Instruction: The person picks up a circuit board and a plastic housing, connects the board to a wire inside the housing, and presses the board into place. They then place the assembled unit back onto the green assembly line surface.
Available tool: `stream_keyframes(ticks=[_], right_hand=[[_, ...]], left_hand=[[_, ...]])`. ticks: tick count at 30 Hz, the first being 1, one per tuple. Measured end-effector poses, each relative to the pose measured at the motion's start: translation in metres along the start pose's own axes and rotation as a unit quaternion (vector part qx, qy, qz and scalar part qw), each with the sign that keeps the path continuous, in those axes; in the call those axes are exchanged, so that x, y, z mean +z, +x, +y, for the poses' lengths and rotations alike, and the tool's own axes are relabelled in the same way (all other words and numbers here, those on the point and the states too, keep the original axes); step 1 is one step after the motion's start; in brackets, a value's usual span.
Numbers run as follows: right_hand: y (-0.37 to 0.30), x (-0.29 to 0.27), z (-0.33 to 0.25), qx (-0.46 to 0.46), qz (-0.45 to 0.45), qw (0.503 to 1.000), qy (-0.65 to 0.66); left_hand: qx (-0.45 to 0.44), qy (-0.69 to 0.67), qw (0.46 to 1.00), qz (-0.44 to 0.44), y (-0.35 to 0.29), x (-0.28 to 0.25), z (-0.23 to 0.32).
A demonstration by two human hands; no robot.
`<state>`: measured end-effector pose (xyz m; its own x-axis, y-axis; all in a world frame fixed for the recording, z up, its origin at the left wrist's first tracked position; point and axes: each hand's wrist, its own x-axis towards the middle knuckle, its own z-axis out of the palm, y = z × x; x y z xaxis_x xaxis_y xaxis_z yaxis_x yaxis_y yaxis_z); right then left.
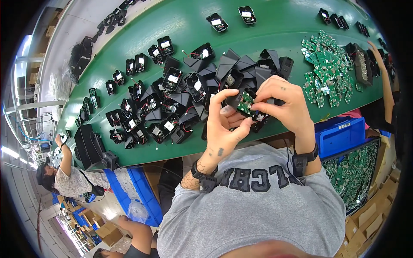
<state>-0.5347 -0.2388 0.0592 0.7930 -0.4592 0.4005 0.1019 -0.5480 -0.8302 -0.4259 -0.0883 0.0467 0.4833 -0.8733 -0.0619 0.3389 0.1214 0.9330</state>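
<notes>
My bench (pixel 279 23) is plain green. Above it, the circuit board (pixel 245 104) I hold is green too, dotted with pale and silvery specks. The housings (pixel 228 64) heaped on the bench are black, many with a white piece (pixel 174 79) inside. Toward the bench's right end, the loose boards (pixel 327 71) make a green patchwork flecked with silver. On the bench's near side, I wear a grey sweatshirt (pixel 258 206) with dark lettering; the crate (pixel 340 142) there is bright blue.

green circuit board (pixel 245 103) — component-studded, tilted, held up | black housing (pixel 232 101) — showing at its left, partly hidden
</notes>
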Motion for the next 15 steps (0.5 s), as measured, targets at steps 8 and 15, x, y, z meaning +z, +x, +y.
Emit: stream_keyframes(ticks=[8,15], right_hand=[[0.004,-0.022,-0.02,0.044,-0.138,0.986,-0.088],[-0.019,-0.007,-0.004,0.158,-0.107,0.941,0.278]], left_hand=[[-0.027,0.002,0.998,-0.057,-0.008,0.001,0.008],[-0.068,-0.054,0.992,-0.092,-0.021,0.021,0.012]])
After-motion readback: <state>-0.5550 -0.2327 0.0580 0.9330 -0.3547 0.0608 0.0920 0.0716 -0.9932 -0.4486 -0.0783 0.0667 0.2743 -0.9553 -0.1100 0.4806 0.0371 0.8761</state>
